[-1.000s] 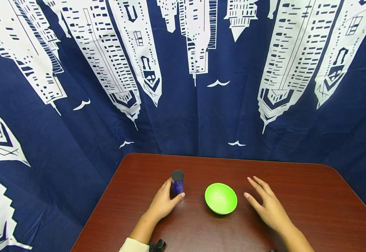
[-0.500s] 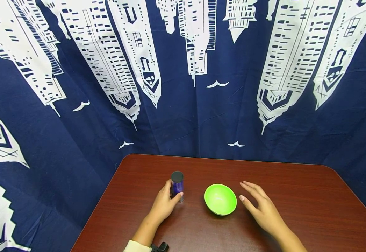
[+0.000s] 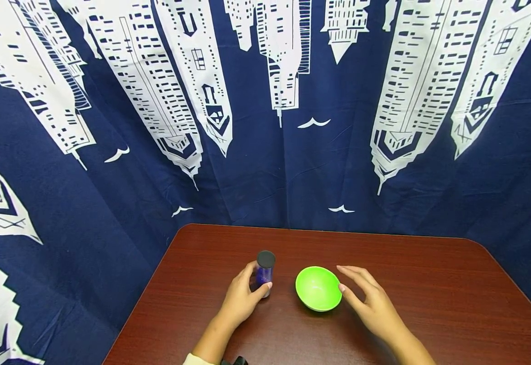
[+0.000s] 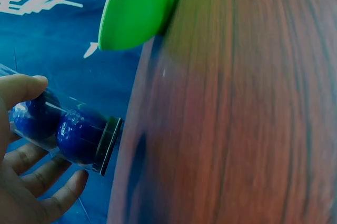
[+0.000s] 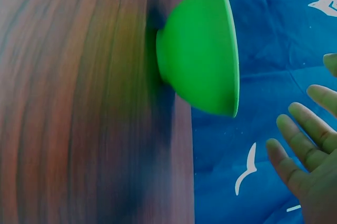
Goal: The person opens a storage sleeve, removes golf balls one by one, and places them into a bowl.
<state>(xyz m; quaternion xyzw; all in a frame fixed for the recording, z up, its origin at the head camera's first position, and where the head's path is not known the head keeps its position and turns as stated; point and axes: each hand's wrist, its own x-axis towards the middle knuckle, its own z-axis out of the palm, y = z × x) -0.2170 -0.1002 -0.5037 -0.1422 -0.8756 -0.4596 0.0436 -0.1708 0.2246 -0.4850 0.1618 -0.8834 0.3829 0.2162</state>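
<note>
My left hand grips a clear tube of blue balls with a dark cap, thumb on one side and fingers on the other. In the left wrist view, two shiny blue balls show through its wall, and its dark bottom end is close to the tabletop, seemingly just above it. A bright green bowl stands upright on the table to the right of the tube. My right hand hovers at the bowl's right rim, fingers extended and holding nothing. In the right wrist view, those fingers are apart from the bowl.
The brown wooden table has rounded far corners. Behind it and along the left hangs a dark blue cloth printed with white buildings and birds.
The left hand and the tube have shifted a little to the right, closer to the bowl. My right hand has moved left, up to the bowl's rim. The bowl stays in place.
</note>
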